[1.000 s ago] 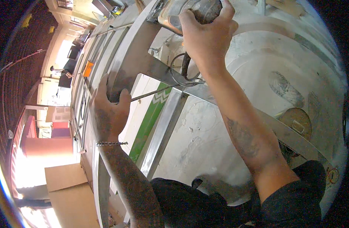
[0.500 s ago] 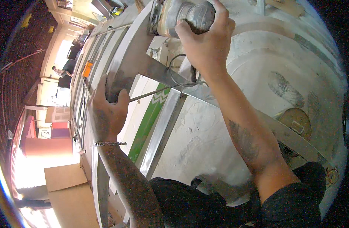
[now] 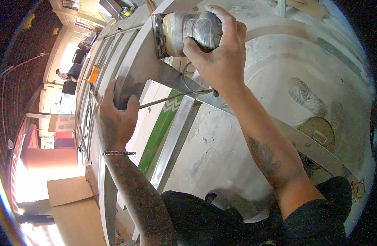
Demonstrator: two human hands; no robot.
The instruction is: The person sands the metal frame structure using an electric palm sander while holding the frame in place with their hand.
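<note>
In the upper middle, my right hand (image 3: 225,59) wraps round the body of a dusty palm sander (image 3: 192,33). Its flat pad stands against the face of a grey metal frame (image 3: 143,57). A dark cord (image 3: 186,80) loops down from behind the sander by my right wrist. Farther left, my left hand (image 3: 116,119) is closed over the lower end of the same frame piece, thumb on one side and fingers on the other. The fingertips of that hand are partly hidden behind the metal.
Bare metal bars (image 3: 174,143) run beside a green and white striped strip (image 3: 161,131). On the dusty floor at right lies a brown round disc (image 3: 318,133). An orange piece (image 3: 95,74) sits on the frame's far bars. Cardboard (image 3: 75,209) stands lower left; a person (image 3: 65,76) is far off.
My right hand has brought the sander down and slightly left along the frame face. The left hand keeps its hold in nearly the same place.
</note>
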